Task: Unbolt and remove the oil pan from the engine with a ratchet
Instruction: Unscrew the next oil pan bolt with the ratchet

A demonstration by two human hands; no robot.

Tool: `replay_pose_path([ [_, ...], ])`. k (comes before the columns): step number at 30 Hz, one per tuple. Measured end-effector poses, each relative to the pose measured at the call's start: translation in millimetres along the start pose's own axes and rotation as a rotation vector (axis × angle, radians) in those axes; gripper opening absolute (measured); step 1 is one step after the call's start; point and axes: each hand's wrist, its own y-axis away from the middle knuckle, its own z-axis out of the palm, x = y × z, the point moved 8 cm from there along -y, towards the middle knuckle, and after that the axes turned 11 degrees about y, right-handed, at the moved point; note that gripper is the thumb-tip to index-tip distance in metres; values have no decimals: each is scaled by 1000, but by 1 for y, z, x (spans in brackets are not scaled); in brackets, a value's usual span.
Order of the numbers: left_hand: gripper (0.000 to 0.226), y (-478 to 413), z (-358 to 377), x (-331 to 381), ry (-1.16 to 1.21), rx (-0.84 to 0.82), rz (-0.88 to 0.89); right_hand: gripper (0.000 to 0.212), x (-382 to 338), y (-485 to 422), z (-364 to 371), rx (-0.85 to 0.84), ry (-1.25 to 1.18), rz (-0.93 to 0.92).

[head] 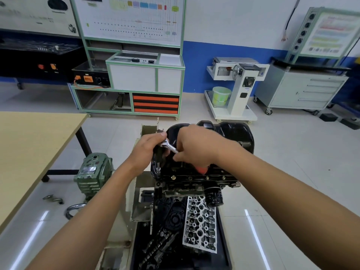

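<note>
**Ratchet on the left edge of the upturned pan**

Head view: the engine (pixel 196 181) sits inverted on its stand, so the black oil pan (pixel 233 133) faces upward and its flange bolts can be reached from above. The pan sits on top of the block, seemingly not yet lifted. Its long axis runs roughly left to right across the picture, with the bulging sump toward the right.

The ratchet (pixel 170 146) lies across the pan's left end. Its head is up and to the left, and its orange grip points down toward the person. A dark extension drops from the head to the flange.

The left hand (pixel 148 151) curls over the ratchet head, probably to keep the socket seated. The right hand (pixel 196 149) wraps around the handle to swing it. A row of bolts shows along the near flange.
</note>
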Motion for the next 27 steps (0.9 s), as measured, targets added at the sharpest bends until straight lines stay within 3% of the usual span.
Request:
replay_pose_path([
  [2,53,2,4,1,-41,-84,-9,8,10,-4,-9,99,149,44],
  [3,51,3,7,0,-55,-122,-23,9,14,-7,-12,148,200,65],
  [7,46,7,22,-4,-73,-203,-80,45,18,-22,-5,177,111,-11],
  [12,44,7,26,-8,-74,-185,-116,55,14,-21,11,180,-37,-111],
  [15,43,5,20,-8,-64,-102,-93,39,22,-15,9,219,-19,-73],
  [18,44,3,13,-6,-51,-11,-69,5,27,-5,-1,233,65,-2],
  [27,74,4,15,-1,-59,97,-4,43,-10,17,1,19,7,-34],
])
